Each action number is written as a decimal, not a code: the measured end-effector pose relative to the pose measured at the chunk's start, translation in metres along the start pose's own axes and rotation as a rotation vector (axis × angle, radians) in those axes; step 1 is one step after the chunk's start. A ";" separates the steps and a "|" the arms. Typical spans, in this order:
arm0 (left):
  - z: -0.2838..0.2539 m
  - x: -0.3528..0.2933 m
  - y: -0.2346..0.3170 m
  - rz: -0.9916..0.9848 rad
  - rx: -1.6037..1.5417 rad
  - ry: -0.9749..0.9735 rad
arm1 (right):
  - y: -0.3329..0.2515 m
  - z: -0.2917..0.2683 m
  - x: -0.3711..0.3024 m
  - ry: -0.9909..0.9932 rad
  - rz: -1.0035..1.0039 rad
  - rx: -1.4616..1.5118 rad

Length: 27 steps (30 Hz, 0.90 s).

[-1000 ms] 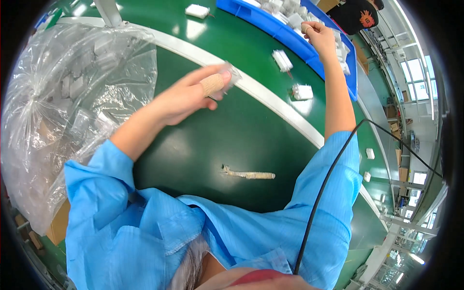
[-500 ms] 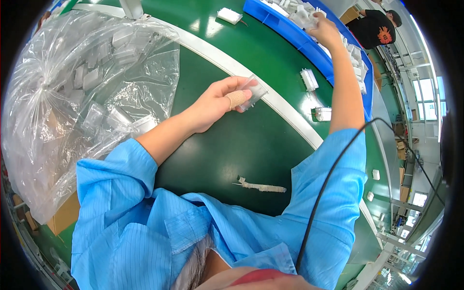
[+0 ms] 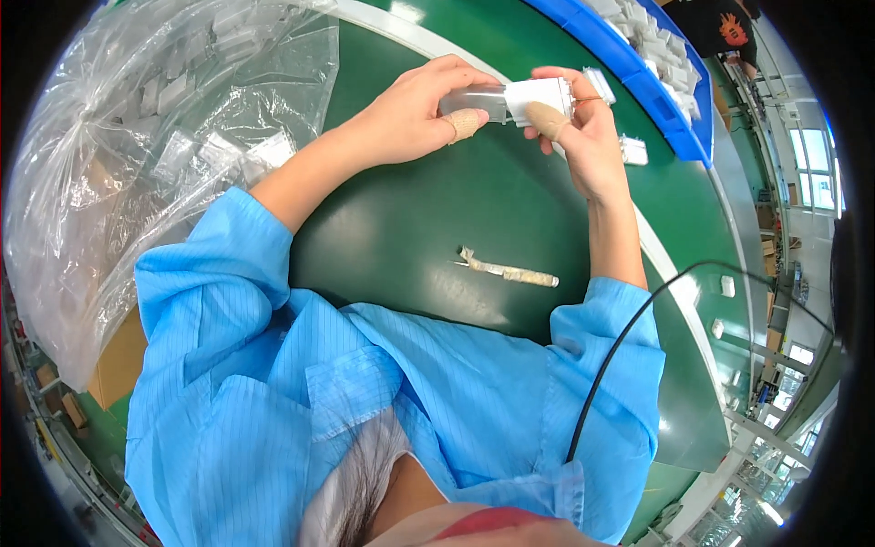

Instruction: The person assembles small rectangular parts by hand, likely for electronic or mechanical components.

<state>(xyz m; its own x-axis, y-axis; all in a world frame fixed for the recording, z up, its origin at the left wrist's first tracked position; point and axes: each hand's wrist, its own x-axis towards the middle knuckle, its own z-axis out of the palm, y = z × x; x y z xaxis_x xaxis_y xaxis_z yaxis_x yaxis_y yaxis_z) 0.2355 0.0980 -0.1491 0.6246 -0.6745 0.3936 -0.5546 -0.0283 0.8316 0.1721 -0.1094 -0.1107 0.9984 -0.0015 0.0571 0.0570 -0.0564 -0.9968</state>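
My left hand point(image 3: 421, 111) is closed around a clear plastic case point(image 3: 481, 99), with a tan wrap on its thumb. In my right hand point(image 3: 588, 137), also with a wrapped thumb, is a white rectangular block point(image 3: 534, 95) with a thin reddish-brown wire at its right end. The case and the block meet end to end above the dark green work surface; how far one sits inside the other I cannot tell. Nearer to me lies a thin tool wrapped in tan tape point(image 3: 509, 271), touched by neither hand.
A large clear bag point(image 3: 137, 210) of clear cases fills the left side. A long blue bin point(image 3: 638, 87) of white parts stands at the far right. Loose white blocks point(image 3: 633, 150) lie beyond the white rail point(image 3: 670, 260). A black cable point(image 3: 609, 365) crosses my right sleeve.
My right hand has come back from the blue bin with a white block and brought it to the clear case. My left hand has moved slightly up, still holding the case.
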 end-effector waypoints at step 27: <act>0.000 -0.002 -0.009 -0.255 -0.433 -0.193 | 0.022 0.007 -0.003 -0.023 -0.150 -0.297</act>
<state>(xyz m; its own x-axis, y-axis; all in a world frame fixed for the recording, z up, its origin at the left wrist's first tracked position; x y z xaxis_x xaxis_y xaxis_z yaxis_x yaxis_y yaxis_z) 0.2391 0.0993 -0.1576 0.5747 -0.8106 0.1122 -0.0956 0.0696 0.9930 0.1704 -0.1033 -0.1331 0.9789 0.0508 0.1977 0.2030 -0.3432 -0.9170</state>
